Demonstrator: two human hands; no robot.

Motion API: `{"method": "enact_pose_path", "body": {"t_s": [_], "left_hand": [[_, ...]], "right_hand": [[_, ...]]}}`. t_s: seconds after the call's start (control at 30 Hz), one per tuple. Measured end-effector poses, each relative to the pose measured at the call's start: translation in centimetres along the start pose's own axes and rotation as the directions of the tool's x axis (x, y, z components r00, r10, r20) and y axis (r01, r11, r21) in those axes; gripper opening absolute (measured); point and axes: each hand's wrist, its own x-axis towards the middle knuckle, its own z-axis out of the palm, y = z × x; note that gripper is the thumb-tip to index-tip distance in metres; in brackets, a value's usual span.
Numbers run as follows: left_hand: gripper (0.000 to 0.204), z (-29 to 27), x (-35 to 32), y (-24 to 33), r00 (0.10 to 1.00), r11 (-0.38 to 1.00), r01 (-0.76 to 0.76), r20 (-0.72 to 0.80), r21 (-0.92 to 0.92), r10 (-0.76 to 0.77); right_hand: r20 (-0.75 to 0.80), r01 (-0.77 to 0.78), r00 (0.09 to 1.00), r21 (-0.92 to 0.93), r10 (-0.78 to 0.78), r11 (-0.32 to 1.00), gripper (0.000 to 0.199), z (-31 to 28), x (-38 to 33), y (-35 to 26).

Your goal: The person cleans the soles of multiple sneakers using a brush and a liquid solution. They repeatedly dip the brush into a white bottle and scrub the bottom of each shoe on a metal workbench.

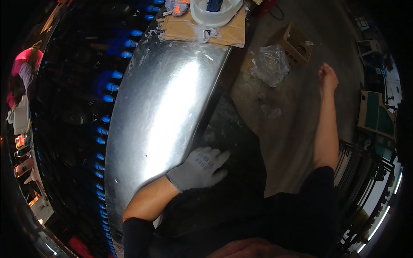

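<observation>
Metal sheet (163, 107): polished, curved, gleaming, running from centre frame to lower left; grey-gloved left hand (201, 167) lying open, pressing flat against its edge.

Gloved left hand (201, 167) rests beside the curved metal sheet (163, 107)

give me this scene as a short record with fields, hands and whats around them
left hand: in a grey knit glove, lying flat at the edge of the shiny curved sheet-metal panel, fingers spread, holding nothing
right hand: not in view
far end of panel: white plastic tub on flat brown cardboard
floor: crumpled clear plastic bag, small open cardboard box
person: bare leg and foot stretched over the grey concrete floor
</observation>
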Motion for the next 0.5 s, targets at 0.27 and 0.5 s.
{"method": "enact_pose_path", "body": {"t_s": [0.27, 0.5], "left_hand": [[0.062, 0.9, -0.1, -0.3, 1.000, 1.000, -0.005, 0.007, 0.016, 0.005], [0.063, 0.5, 0.2, -0.4, 0.999, 1.000, -0.003, 0.037, -0.001, 0.003]], "right_hand": [[0.394, -0.264, 0.897, 0.111, 0.202, 0.958, 0.012, 10.1, -19.8, 4.4], [0.536, -0.146, 0.843, 0.149, 0.044, 0.978, 0.017, 18.6, -30.0, -1.2]]}}
